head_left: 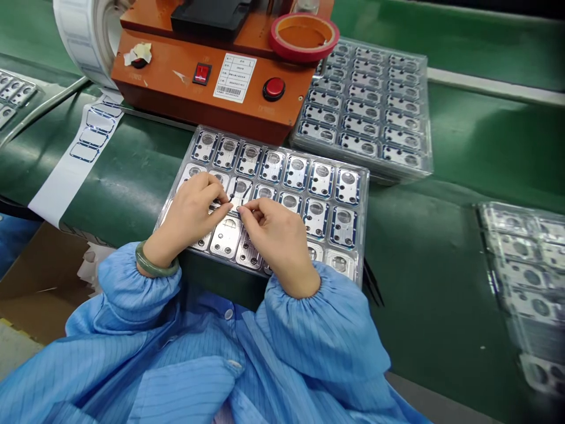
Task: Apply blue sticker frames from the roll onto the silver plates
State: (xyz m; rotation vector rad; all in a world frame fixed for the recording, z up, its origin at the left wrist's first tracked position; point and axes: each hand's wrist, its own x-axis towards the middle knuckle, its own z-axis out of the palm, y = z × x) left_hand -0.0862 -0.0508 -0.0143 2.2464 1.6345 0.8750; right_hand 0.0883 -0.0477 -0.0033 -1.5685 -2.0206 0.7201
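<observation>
A clear plastic tray (358, 176) of several small metal parts lies on the green belt right in front of me. My left hand (194, 215) and my right hand (276, 235) rest over its near middle, fingertips pinched together. Between them they hold a thin clear film label with a dark outline (238, 197) just above one metal part (226, 235). Parts in the far rows carry blue-edged labels; those in the near row look bare. A green bangle (152, 265) sits on my left wrist, and both arms wear blue sleeves.
An orange label dispenser (212, 88) with a red switch and a red button (274, 88) stands behind the tray, a red tape ring (303, 36) on top. Its white backing strip (75, 159) trails left. More stacked trays (371, 106) lie behind, and others (525, 277) at right.
</observation>
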